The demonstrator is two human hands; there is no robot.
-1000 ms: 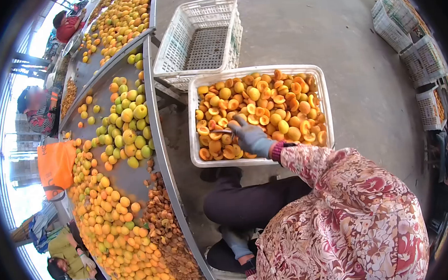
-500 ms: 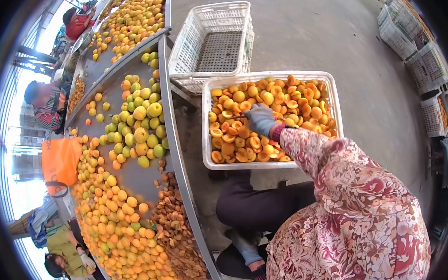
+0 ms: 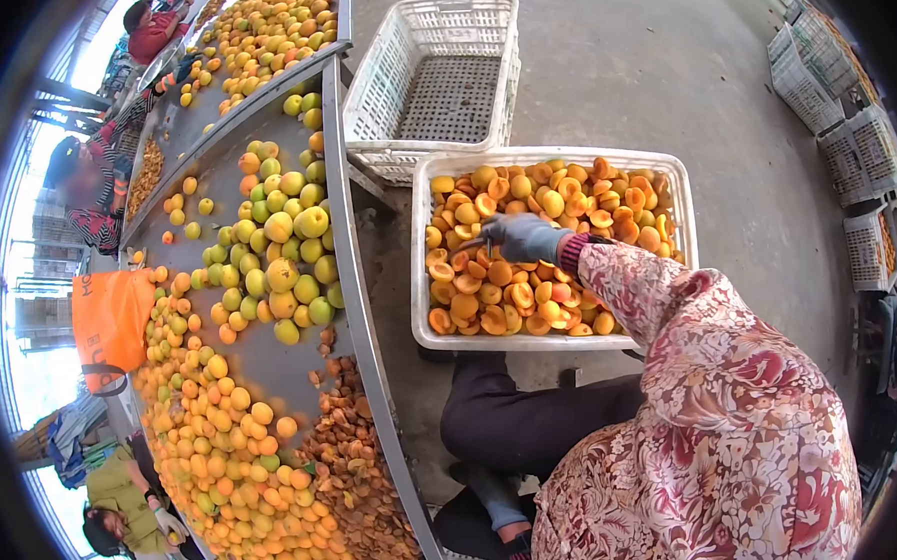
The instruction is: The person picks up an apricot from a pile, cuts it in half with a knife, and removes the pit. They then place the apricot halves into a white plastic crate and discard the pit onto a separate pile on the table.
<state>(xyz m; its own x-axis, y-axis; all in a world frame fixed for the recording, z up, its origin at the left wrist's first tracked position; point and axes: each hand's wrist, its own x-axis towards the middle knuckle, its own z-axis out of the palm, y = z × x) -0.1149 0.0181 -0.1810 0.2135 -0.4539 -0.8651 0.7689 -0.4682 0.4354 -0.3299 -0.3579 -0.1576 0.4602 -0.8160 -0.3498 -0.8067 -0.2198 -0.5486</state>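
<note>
My right hand (image 3: 527, 239), in a grey-blue glove below a floral sleeve, reaches over a white plastic crate (image 3: 422, 281) full of halved orange apricots (image 3: 499, 298). The fingers are closed on a thin dark tool (image 3: 470, 246) that points left, just above the fruit at the crate's middle. My left hand is out of view. My legs in dark trousers (image 3: 535, 416) are below the crate.
An empty white crate (image 3: 450, 80) stands behind the full one. To the left, a long metal table (image 3: 347, 284) carries whole yellow and green fruit (image 3: 277, 257) and a heap of brown pits (image 3: 357, 474). Other people work along its far side. Stacked crates (image 3: 842, 133) line the right.
My right hand has moved from the crate's near-left part up toward its middle, still holding the tool. The view has shifted slightly, so the crate sits further right.
</note>
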